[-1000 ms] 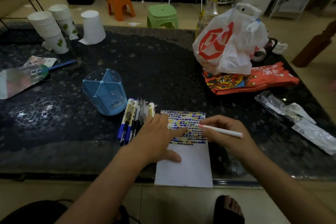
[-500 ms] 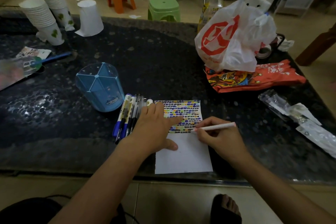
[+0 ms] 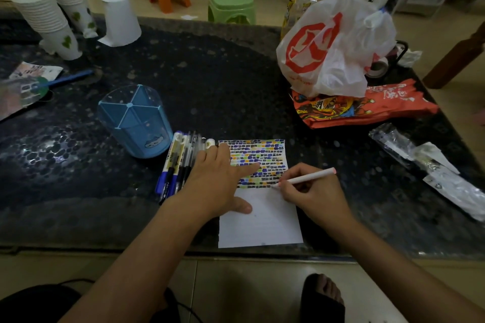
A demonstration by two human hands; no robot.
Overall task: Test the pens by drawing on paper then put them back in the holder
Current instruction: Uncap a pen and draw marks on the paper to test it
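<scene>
Since a second ago the right hand [image 3: 313,193] has drawn nearer and lowered the pale pink pen [image 3: 305,178], whose tip now meets the paper [image 3: 262,220] at the lowest row of coloured marks. Its fingers are curled round the pen in a writing grip. Flat and spread, the left hand [image 3: 217,183] presses on the paper's left side and holds nothing. Loose pens [image 3: 178,162] lie just left of the paper, beside the blue holder [image 3: 135,122], on the dark table [image 3: 223,73].
</scene>
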